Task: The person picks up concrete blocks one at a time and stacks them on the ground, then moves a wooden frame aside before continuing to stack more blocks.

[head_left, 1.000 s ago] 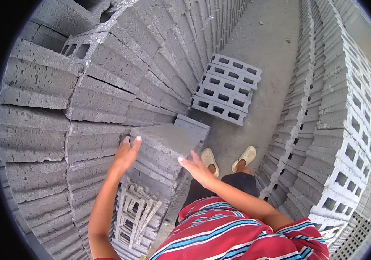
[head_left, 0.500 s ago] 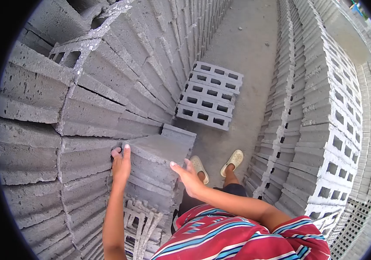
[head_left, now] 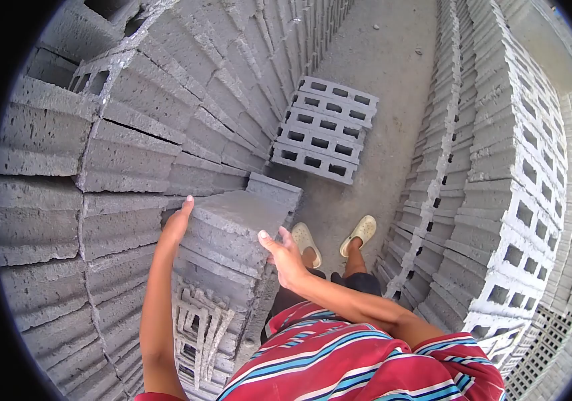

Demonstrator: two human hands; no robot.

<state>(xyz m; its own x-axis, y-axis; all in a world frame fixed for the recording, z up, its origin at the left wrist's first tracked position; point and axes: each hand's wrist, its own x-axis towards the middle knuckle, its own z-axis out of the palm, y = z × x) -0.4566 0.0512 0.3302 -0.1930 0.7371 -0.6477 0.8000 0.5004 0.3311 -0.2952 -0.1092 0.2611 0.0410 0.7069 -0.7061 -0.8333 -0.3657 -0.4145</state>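
A grey concrete block (head_left: 232, 212) lies on top of a short stack of blocks in front of me. My left hand (head_left: 177, 222) is at the block's left edge, thumb along the top corner, its other fingers hidden in the gap beside the neighbouring stack. At the right end, my right hand (head_left: 284, 257) has its thumb by the top corner and its fingers bent around the side. Both hands are closed on the block. Lower in the same stack, rough block ends (head_left: 196, 327) with hollow cells face me.
A tall wall of stacked blocks (head_left: 132, 154) rises on the left. Several hollow blocks (head_left: 319, 142) stand together on the dusty aisle floor (head_left: 393, 87). On the right runs another long block row (head_left: 463, 220). My feet in pale clogs (head_left: 358, 235) are beside the stack.
The view has shifted slightly, so the stacks sit a little higher in it. My left hand's fingers, partly visible before, are now hidden. My right hand stays at the block's right end.
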